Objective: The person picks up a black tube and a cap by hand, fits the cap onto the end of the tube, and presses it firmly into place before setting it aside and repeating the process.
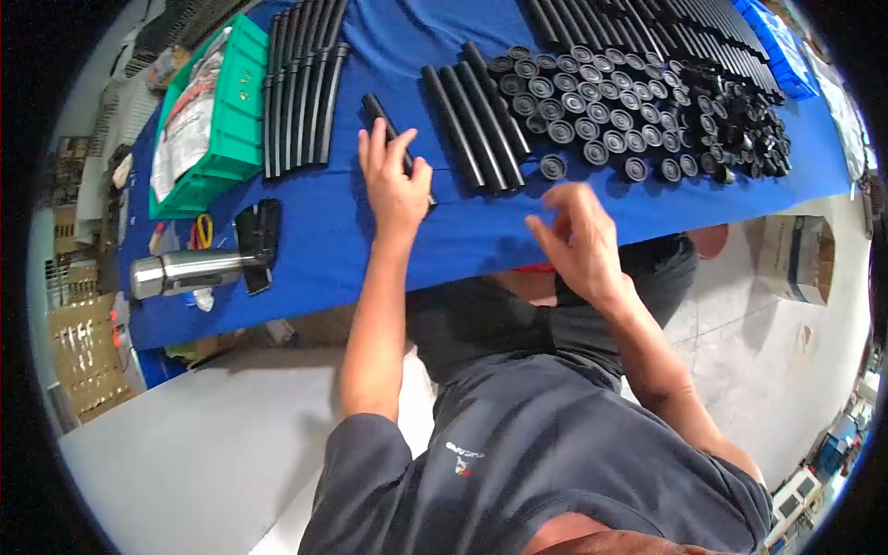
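My left hand (396,180) lies over a single black tube (377,109) on the blue cloth, its fingers apart and resting on the tube. To the right, my right hand (581,236) is raised over the front edge of the cloth, fingers bent and apart, with nothing visible in it. Between and beyond the hands lies a small group of black tubes (467,125). A loose round black cap (553,167) sits just beyond my right hand, in front of many more round caps (592,104).
On the blue cloth (314,250) are a green crate (242,111), a row of joined black tubes (305,92), a steel flask (190,271) and a black object (261,236). More tubes (601,26) and a blue crate (782,55) stand at the back right.
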A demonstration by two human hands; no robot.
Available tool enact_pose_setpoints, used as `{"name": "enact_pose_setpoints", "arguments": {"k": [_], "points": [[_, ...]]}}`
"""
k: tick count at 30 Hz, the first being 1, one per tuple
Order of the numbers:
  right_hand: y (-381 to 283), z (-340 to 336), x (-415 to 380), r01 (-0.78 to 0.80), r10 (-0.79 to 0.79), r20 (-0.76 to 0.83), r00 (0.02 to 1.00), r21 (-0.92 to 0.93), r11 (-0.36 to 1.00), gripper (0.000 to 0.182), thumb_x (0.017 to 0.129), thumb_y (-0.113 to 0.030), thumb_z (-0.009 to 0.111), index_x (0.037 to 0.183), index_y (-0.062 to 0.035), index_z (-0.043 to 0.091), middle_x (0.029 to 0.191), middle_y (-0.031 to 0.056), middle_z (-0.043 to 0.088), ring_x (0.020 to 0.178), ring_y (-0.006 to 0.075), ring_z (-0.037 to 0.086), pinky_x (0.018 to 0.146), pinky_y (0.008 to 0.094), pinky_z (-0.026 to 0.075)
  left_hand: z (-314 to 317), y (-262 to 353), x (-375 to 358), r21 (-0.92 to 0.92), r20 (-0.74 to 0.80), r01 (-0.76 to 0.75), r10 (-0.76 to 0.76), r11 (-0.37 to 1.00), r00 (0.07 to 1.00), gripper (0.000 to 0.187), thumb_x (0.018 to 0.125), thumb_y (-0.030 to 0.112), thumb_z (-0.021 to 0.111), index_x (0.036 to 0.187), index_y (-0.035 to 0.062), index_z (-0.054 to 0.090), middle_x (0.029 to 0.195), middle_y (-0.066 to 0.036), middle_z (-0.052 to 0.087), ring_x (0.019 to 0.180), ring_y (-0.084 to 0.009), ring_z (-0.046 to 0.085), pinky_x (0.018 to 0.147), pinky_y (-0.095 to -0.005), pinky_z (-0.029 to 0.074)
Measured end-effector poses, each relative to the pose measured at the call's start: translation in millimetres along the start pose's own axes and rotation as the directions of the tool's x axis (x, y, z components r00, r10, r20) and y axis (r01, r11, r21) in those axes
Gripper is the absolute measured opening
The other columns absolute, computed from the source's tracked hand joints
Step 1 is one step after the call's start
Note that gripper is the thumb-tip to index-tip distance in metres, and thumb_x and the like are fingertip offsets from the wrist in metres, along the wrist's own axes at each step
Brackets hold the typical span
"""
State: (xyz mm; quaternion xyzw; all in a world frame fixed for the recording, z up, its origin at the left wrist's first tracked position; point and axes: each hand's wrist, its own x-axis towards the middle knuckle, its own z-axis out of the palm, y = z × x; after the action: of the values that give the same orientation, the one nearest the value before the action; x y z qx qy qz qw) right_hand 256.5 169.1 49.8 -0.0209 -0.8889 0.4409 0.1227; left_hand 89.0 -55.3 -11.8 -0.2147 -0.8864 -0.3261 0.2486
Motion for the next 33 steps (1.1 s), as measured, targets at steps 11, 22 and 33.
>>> {"name": "enact_pose_setpoints", "arguments": {"k": [11,22,33], "points": [[9.6,37.7,8.5,0.045,-0.127,0.222,0.967,0.342,0.939,0.014,0.088,-0.004,0.067,0.098,0.0025,0.06,0.087,0.0197,0.066,0.081,0.0362,0.068,0.073,0.0425,0.054,-40.1,52.7,-54.6,0.203,0.151,-0.024,-0.007,0.979,0.988,0.036,0.088,-0.002,0.056,0.124,-0.0028,0.059,0.132,-0.031,0.06,0.125,-0.0508,0.056,0.106,-0.0515,0.047],[12.7,36.8,11.4,0.04,-0.141,0.235,0.962,0.39,0.92,0.025,0.089,0.003,0.063,0.114,0.0025,0.065,0.095,0.0165,0.069,0.081,0.0285,0.069,0.073,0.0372,0.056,-84.6,39.9,-34.1,0.177,0.481,-0.292,0.176,0.94,0.859,0.037,0.075,-0.005,0.061,0.11,0.0044,0.065,0.118,-0.013,0.062,0.123,-0.0365,0.056,0.113,-0.0593,0.038],[9.0,5.0,20.3,-0.073,-0.193,0.436,0.879,0.523,0.849,0.063,0.084,-0.014,0.075,0.142,-0.0018,0.055,0.106,0.02,0.071,0.098,0.0356,0.07,0.087,0.0438,0.054,-88.4,84.5,-28.2,-0.01,0.544,-0.102,0.091,0.995,0.834,0.033,0.073,-0.005,0.058,0.106,0.0013,0.062,0.104,-0.016,0.065,0.1,-0.0394,0.061,0.089,-0.0465,0.05]]}}
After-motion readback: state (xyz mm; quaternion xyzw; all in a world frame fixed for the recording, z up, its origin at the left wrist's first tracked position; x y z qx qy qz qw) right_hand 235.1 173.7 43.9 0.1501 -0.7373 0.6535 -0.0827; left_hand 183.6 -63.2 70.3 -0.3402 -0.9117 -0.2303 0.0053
